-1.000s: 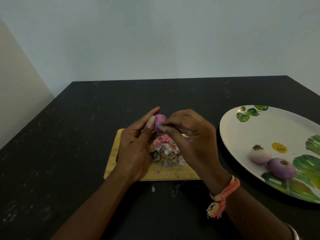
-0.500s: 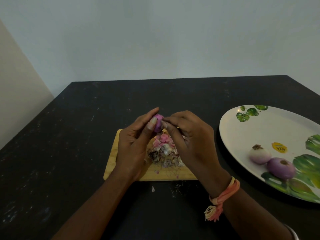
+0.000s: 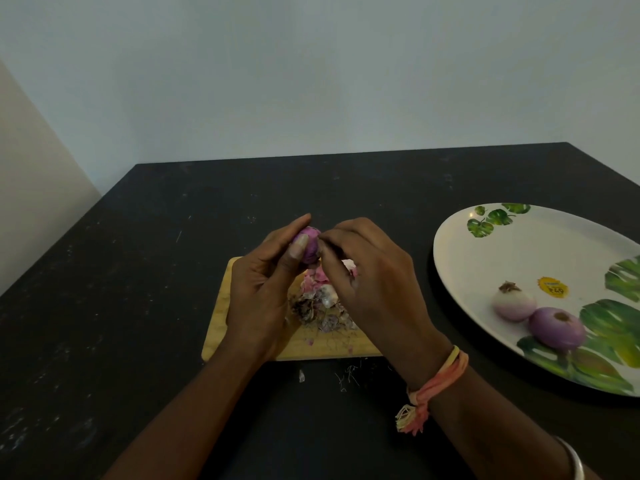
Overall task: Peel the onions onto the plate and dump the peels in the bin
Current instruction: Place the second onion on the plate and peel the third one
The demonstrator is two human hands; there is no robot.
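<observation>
Black and scuffed, the worktop (image 3: 138,271) was seen to carry a large leaf-printed plate (image 3: 519,251) at the right and a wooden board (image 3: 216,337) in the middle, well apart from each other. Above the board, the left grip (image 3: 263,289) was curled round a small purple onion (image 3: 310,245), with the thumb laid across its near side. The right grip (image 3: 374,282) was pinched at the onion's top, seemingly on an edge of skin, though the skin itself could not be made out. A heap of peels (image 3: 318,306) lay on the board beneath, and two peeled onions (image 3: 514,303) rested side by side on the plate. No bin was in view. It was judged that the slick bulb could be squeezed out of the left grip by a hard tug and sent rolling over the worktop. Loosened skin could also be dropped past the board, where a few scraps (image 3: 302,375) lay. The onion was held clear above the board's far edge, enclosed by the left grip's finger and thumb and touched from the right by the right grip's fingertips.
</observation>
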